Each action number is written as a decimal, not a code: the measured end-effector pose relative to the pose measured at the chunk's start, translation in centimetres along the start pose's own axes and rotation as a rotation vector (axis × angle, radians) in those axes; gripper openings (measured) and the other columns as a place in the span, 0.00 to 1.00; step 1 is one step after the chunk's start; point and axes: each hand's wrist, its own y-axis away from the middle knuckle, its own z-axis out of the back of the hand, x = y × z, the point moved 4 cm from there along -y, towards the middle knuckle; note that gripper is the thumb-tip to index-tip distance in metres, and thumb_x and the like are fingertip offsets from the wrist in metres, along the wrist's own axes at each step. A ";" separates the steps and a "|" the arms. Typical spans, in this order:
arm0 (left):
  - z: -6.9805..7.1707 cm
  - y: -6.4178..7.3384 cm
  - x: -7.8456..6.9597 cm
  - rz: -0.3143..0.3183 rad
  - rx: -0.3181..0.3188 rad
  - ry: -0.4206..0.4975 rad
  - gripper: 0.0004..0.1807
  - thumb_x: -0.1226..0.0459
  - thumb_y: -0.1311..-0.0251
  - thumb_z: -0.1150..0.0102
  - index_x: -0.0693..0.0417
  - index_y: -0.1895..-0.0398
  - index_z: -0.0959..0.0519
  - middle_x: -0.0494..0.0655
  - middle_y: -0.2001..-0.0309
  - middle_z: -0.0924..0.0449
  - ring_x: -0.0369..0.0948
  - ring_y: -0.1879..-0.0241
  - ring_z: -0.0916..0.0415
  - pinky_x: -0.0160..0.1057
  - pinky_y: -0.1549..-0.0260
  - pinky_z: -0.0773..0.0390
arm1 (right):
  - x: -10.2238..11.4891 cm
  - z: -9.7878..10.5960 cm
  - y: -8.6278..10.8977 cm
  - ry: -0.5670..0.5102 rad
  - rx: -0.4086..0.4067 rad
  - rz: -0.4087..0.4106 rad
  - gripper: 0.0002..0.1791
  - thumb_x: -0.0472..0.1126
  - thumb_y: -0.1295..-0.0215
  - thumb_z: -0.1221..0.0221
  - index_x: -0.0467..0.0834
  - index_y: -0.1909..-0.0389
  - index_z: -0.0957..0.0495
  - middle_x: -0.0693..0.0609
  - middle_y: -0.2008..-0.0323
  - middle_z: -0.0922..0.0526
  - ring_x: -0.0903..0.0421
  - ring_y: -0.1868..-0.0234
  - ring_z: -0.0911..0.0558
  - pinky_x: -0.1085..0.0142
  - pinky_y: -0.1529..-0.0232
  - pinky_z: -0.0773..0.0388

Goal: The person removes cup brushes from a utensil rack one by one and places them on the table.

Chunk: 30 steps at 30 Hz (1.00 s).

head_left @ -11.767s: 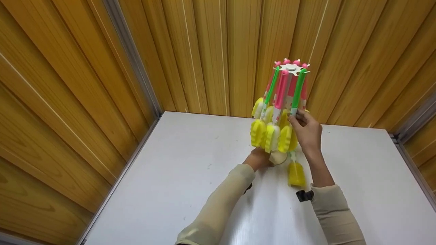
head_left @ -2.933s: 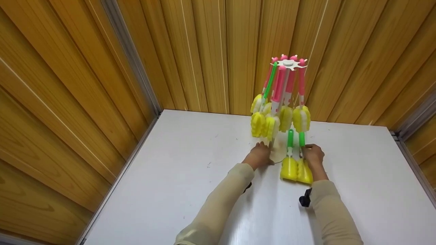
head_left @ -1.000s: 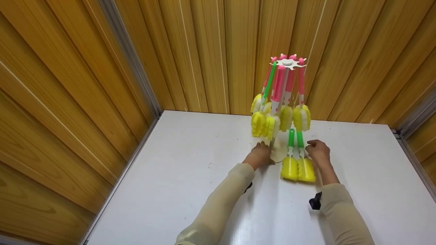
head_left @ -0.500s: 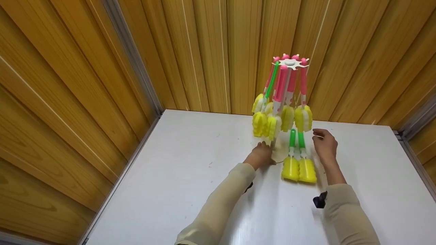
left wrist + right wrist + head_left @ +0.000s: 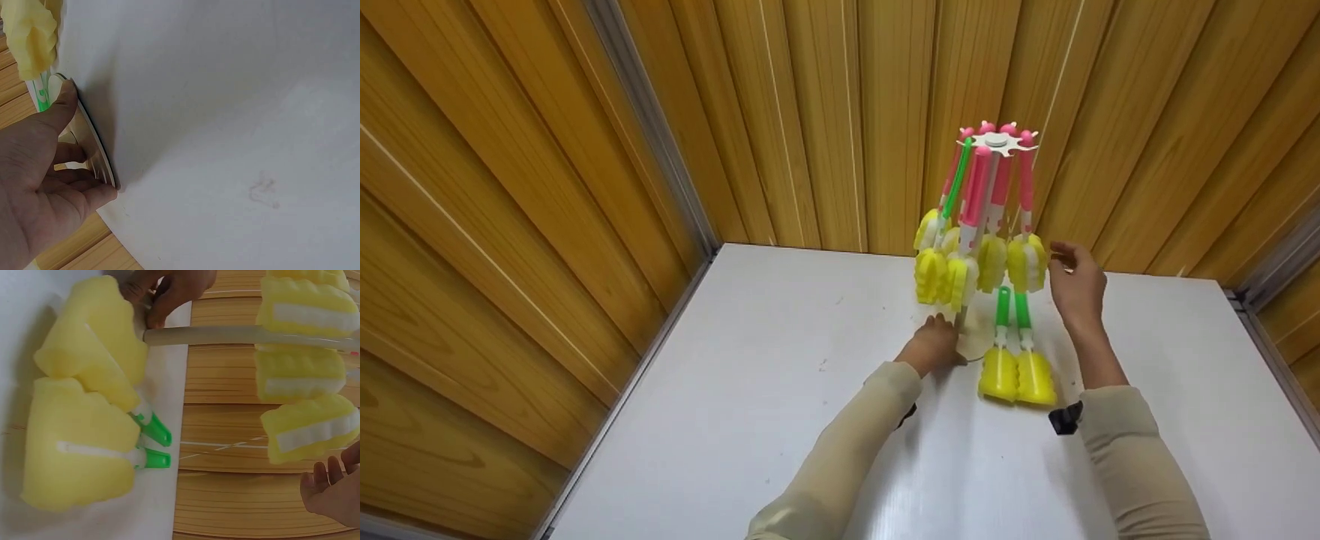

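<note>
You have your left hand (image 5: pixel 932 346) down at the round base (image 5: pixel 978 341) of a rack (image 5: pixel 996 141) standing on the white tabletop (image 5: pixel 720 405), right of its middle and towards the far edge. The left wrist view shows thumb and fingers gripping the base's rim, which sits against the surface. Your right hand (image 5: pixel 1078 289) holds nothing: its fingers are loosely bent, with a narrow gap between thumb and fingertips. It is raised above the tabletop, beside the rack on the side facing the right edge. The governing relation, in my judgement, is between that hand and the hanging pink-handled brush (image 5: pixel 1027 219). This brush is hooked at the top of the rack, its long axis near upright and its yellow head (image 5: pixel 1018 262) lowest; the head lies just left of your fingers, and the right wrist view shows them apart. Of your two hands, the right is clearly the nearer to it. Below, two green-handled brushes lie side by side on the tabletop in front of the rack, left one (image 5: pixel 999 371) and right one (image 5: pixel 1035 377), heads touching and towards the near edge, handles pointing to the far edge.
</note>
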 end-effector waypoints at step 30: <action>0.3 0.0 -0.2 0.009 0.006 -0.062 0.37 0.42 0.39 0.34 0.51 0.32 0.27 0.46 0.39 0.28 0.39 0.47 0.29 0.38 0.40 0.25 | 6.2 -1.7 -1.8 -0.096 0.175 0.195 0.27 0.47 0.20 0.51 0.41 0.27 0.35 0.41 0.32 0.29 0.44 0.31 0.31 0.49 0.28 0.35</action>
